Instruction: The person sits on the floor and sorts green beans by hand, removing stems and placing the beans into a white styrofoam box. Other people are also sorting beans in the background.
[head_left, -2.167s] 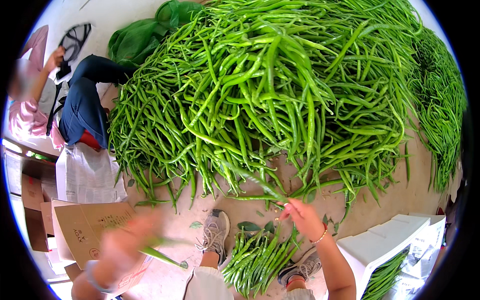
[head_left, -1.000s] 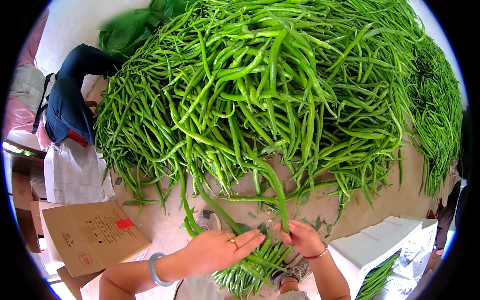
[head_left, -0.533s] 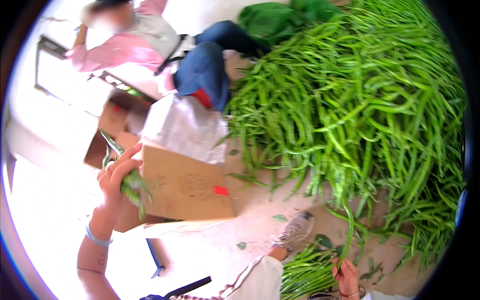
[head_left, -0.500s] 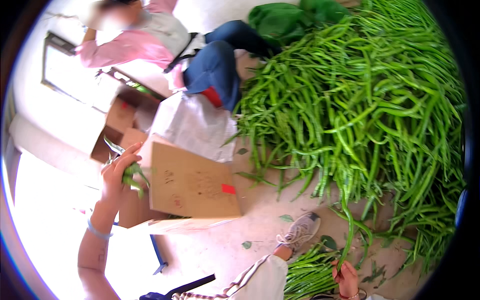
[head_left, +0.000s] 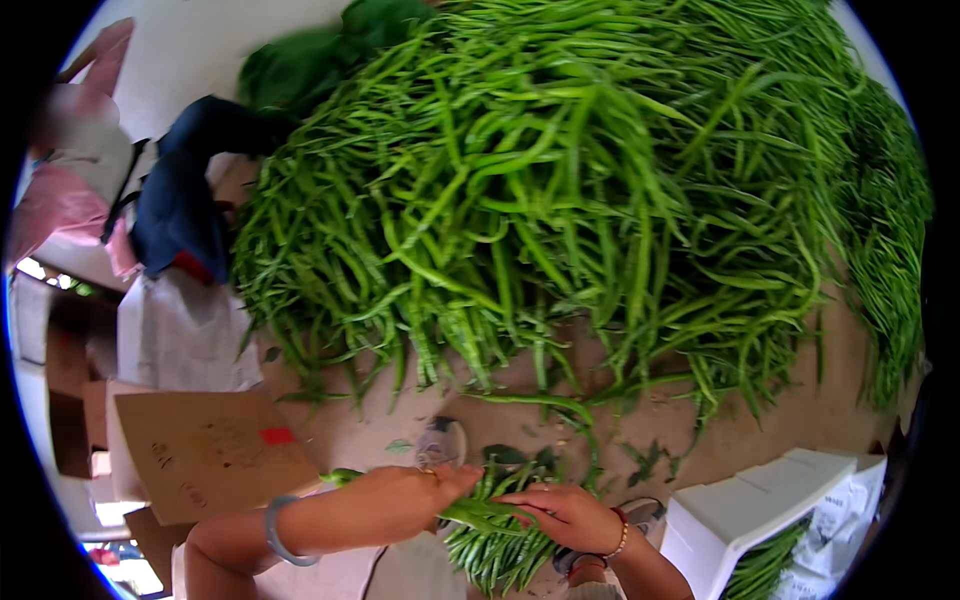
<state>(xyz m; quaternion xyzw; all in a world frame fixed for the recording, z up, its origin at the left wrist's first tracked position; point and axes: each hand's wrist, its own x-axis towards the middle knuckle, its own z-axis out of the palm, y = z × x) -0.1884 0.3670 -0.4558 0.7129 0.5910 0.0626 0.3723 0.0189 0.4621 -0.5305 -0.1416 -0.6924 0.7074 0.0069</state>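
Both my hands are close together low in the picture, over a bunch of long green chili peppers (head_left: 500, 562) lying near my feet. My left hand (head_left: 405, 505), with a grey-blue bangle at its wrist, is closed around a few green chili peppers (head_left: 482, 516). One pepper's end pokes out past the back of this hand. My right hand (head_left: 568, 520), wearing a red bracelet, pinches at the other end of these peppers, its fingertips partly hidden. Beyond both hands spreads a large heap of green chili peppers (head_left: 560, 200) on the floor.
An open cardboard box (head_left: 215, 450) stands to the left, its flap raised. At the lower right is a white box (head_left: 750, 510) with green peppers inside. Another person (head_left: 180, 210) sits at the far left beside a green cloth or net (head_left: 300, 70). Loose leaves (head_left: 650, 465) litter the floor.
The view has turned right, bringing the white box into sight. My left hand has come from beside the cardboard box to meet my right hand over the bunch.
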